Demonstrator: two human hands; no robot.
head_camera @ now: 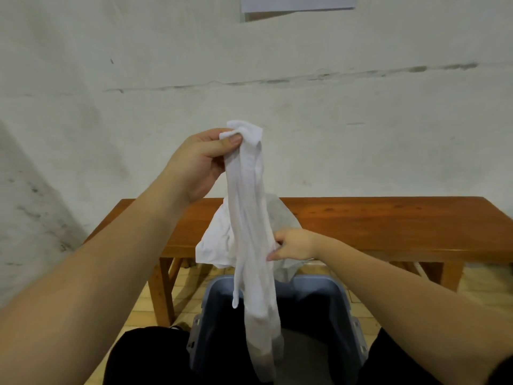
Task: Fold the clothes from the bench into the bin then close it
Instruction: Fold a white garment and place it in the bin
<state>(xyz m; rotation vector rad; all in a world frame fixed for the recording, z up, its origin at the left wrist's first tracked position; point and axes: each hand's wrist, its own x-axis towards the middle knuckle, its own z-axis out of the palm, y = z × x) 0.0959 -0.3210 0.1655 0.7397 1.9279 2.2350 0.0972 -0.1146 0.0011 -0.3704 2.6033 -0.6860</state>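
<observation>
My left hand (pixel 204 159) is raised and pinches the top end of a long white garment (pixel 251 218), which hangs straight down into the open grey-blue bin (pixel 337 290) between my knees. My right hand (pixel 294 244) pinches the same garment halfway down, at its right edge. Behind the hanging garment, a white cloth (pixel 215 243) and a grey cloth (pixel 280 213) lie on the front edge of the brown wooden bench (pixel 388 226), drooping over it toward the bin.
A pale plaster wall (pixel 277 79) stands right behind the bench. The floor (pixel 144 309) is light wood tile. My black-clad legs (pixel 147 357) flank the bin. No lid is visible.
</observation>
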